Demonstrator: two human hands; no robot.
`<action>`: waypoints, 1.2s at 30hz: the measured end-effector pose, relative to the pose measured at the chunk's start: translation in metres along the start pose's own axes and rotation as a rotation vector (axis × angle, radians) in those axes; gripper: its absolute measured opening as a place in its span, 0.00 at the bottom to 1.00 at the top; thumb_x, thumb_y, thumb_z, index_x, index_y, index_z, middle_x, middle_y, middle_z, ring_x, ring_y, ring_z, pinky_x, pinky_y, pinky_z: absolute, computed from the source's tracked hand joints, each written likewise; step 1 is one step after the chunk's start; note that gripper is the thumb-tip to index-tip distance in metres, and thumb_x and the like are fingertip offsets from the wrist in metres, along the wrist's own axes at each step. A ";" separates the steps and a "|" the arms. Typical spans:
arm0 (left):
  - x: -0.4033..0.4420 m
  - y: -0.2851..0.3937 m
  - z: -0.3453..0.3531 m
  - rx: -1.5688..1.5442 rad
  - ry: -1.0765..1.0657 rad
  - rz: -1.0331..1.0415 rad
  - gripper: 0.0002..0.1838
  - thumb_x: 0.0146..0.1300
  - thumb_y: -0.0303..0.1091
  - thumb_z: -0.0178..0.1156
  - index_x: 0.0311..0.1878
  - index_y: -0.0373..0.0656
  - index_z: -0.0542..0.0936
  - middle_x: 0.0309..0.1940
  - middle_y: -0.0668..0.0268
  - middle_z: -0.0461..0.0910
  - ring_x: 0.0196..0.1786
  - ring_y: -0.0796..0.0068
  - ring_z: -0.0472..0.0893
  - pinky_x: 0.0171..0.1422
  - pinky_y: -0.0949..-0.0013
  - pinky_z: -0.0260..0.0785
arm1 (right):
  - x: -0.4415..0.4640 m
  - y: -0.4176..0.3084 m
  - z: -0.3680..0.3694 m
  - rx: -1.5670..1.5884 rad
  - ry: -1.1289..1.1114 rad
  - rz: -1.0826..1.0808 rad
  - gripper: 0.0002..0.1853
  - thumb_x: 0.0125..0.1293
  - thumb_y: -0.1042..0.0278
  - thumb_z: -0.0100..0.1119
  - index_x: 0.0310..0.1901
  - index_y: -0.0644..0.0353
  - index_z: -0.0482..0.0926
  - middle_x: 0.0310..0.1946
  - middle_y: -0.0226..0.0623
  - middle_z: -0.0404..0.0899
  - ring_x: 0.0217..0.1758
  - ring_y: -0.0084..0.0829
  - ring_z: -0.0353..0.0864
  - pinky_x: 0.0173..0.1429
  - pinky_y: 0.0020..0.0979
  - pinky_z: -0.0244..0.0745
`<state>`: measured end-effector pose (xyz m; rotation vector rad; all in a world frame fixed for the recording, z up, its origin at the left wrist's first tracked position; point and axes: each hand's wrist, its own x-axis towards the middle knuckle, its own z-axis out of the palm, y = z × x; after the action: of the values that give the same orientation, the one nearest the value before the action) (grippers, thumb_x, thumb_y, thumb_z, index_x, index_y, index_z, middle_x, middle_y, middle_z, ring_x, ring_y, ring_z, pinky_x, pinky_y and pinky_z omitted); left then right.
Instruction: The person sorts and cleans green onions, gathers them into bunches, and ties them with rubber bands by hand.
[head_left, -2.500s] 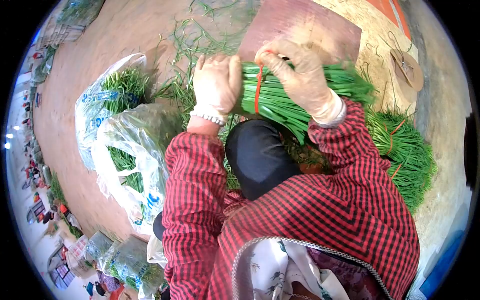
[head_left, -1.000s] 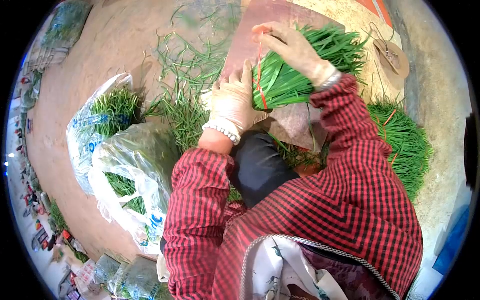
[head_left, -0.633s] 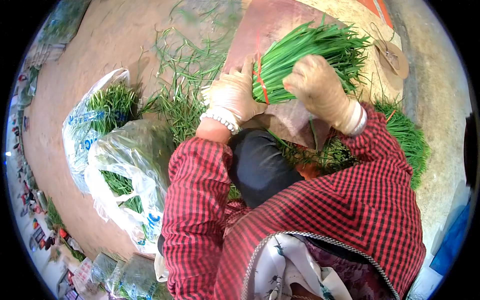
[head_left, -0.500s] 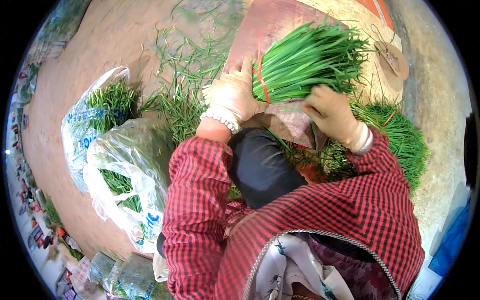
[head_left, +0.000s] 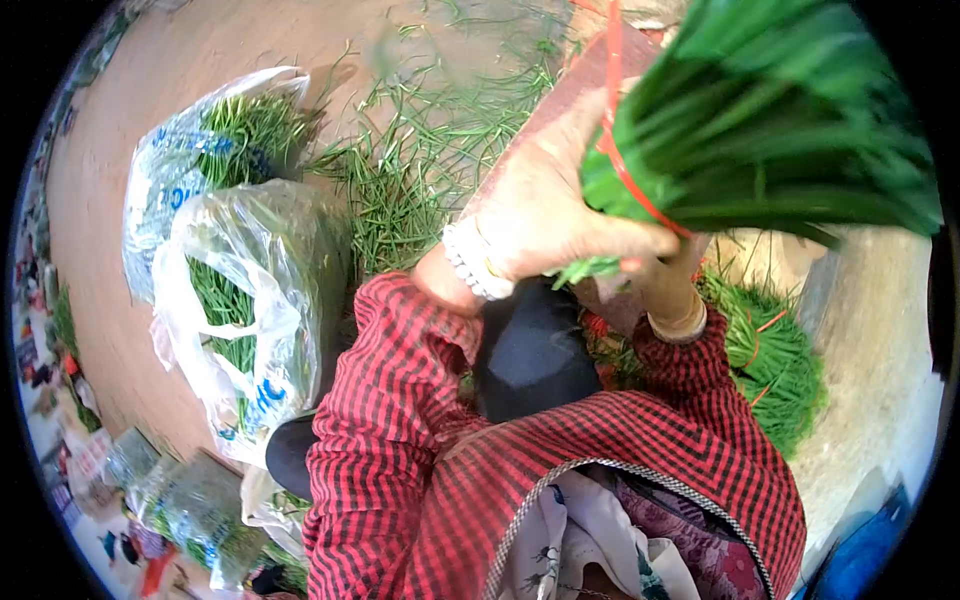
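A thick bunch of garlic chives, bound near its cut ends with a red tie, is lifted close to the camera, its leaf tips pointing right and blurred. My left hand, with a white bead bracelet at the wrist, is closed around the stem end. Beneath the bunch is my right hand, partly covered by the leaves and by my left hand. Its fingers are hidden, so its grip cannot be made out. Tied chive bunches lie on the ground by my right sleeve.
Two clear plastic bags with greens stand on the left, a nearer bag and a farther bag. Loose chive trimmings are scattered ahead. A reddish board slopes in front of my knee.
The chive bunch has come up off the board toward the camera and right, in my left hand. My right hand has moved down and in under it. The view has shifted slightly.
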<state>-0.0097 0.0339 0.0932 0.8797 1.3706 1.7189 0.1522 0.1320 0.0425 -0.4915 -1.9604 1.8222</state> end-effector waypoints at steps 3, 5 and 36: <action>0.003 -0.019 -0.010 0.294 -0.079 0.353 0.38 0.38 0.44 0.78 0.54 0.38 0.76 0.48 0.57 0.79 0.50 0.61 0.78 0.59 0.63 0.68 | 0.005 0.012 -0.006 -0.272 -0.075 -0.062 0.36 0.55 0.57 0.71 0.62 0.66 0.68 0.51 0.39 0.77 0.53 0.32 0.75 0.58 0.32 0.71; -0.001 -0.045 -0.023 0.565 -0.137 0.402 0.30 0.39 0.48 0.74 0.43 0.37 0.81 0.36 0.51 0.81 0.40 0.55 0.80 0.50 0.62 0.72 | 0.003 0.031 -0.010 -0.556 -0.175 -0.108 0.34 0.57 0.58 0.69 0.61 0.66 0.69 0.51 0.40 0.77 0.54 0.34 0.75 0.59 0.33 0.71; -0.006 -0.036 0.001 1.708 -0.332 -0.094 0.68 0.36 0.66 0.72 0.72 0.29 0.54 0.70 0.48 0.62 0.72 0.58 0.63 0.79 0.49 0.41 | -0.027 0.025 0.009 0.363 -0.153 0.476 0.17 0.76 0.60 0.45 0.30 0.59 0.73 0.25 0.35 0.80 0.24 0.23 0.80 0.29 0.22 0.74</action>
<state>-0.0013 0.0345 0.0579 1.7251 2.4027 -0.1044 0.1695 0.1125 0.0157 -0.7639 -1.6364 2.5129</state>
